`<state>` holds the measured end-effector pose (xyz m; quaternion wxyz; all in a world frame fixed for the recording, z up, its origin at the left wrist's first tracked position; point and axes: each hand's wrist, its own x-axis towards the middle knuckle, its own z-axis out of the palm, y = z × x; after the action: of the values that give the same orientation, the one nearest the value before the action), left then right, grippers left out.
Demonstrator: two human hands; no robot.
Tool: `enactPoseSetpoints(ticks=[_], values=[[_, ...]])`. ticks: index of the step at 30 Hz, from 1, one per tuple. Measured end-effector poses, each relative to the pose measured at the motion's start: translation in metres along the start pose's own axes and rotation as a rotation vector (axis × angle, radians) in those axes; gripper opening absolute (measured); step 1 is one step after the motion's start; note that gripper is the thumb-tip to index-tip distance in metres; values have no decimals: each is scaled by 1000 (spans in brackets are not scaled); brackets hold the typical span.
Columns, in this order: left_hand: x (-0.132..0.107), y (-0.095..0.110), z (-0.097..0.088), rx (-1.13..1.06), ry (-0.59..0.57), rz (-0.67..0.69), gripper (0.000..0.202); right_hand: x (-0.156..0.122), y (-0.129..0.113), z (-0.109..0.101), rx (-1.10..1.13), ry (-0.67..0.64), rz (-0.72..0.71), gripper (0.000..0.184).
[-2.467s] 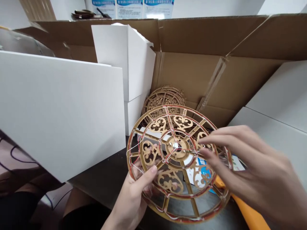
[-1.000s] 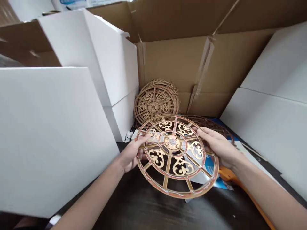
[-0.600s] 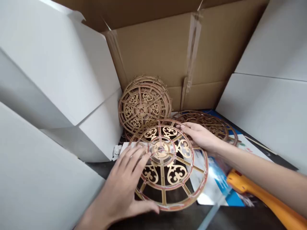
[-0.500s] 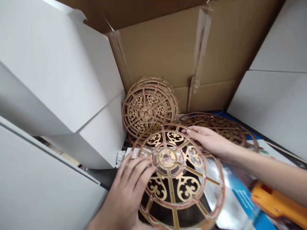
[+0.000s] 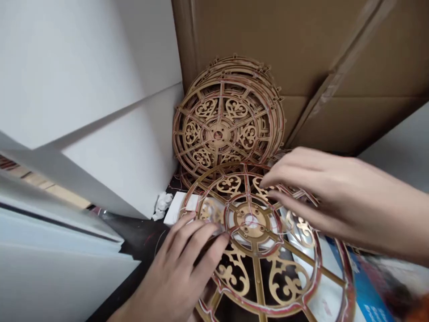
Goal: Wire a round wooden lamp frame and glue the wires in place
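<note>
An openwork wooden wheel frame (image 5: pixel 251 221) sits tilted at the near side, overlapping the lower edge of a matching stack of frames (image 5: pixel 217 129) leaning against the cardboard box wall (image 5: pixel 335 58). The left hand (image 5: pixel 181 273) lays its fingers on the frame's left side; the right hand (image 5: pixel 325 192) spreads its fingers over the far right spokes. A firm grip cannot be confirmed for either hand.

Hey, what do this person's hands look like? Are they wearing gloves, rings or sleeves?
Both are bare: the left hand and the right hand wear no gloves, and no ring shows on any finger. The fingers are slim, with short nails. The right forearm is bare as well, with no sleeve, watch or band in view.
</note>
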<state>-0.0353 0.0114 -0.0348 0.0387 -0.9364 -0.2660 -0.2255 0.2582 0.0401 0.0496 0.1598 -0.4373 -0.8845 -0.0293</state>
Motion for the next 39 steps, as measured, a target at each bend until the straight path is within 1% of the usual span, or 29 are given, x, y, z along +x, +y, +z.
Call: enactPoseSetpoints(ticks=[1, 2, 5, 7, 11, 14, 17, 21, 25, 30, 34, 36, 39], values=[[0, 0, 0, -9, 0, -9, 41, 6, -10, -1, 36, -19, -65, 22], [0, 0, -1, -16, 3, -17, 41, 12, -18, 1, 78, -71, -99, 20], [1, 0, -2, -26, 12, -27, 42, 21, -34, 11, 205, -213, -143, 16], [1, -1, -2, -35, 10, -23, 42, 22, -35, 19, 249, -250, -146, 18], [1, -2, -1, -60, 1, -28, 43, 20, -32, 27, 253, -254, -106, 18], [0, -1, -1, -63, -9, -46, 40, 24, -34, 26, 228, -277, -79, 17], [0, -1, -2, -77, -18, -57, 40, 31, -37, 22, 201, -346, -98, 14], [1, 1, -3, -91, -29, -56, 47, 41, -38, 18, 192, -423, -132, 11], [0, 4, -3, -49, -35, -63, 61, 41, -37, 19, 215, -437, -94, 11], [0, 8, -5, -24, -86, -65, 70, 39, -38, 22, 209, -419, -57, 9], [1, 7, -10, -19, -100, -64, 78, 41, -37, 22, 260, -430, -63, 7], [3, 6, -14, -14, -132, -60, 81, 42, -37, 21, 274, -427, -66, 8], [6, 7, -19, 1, -193, -43, 81, 44, -37, 20, 272, -422, -61, 9]])
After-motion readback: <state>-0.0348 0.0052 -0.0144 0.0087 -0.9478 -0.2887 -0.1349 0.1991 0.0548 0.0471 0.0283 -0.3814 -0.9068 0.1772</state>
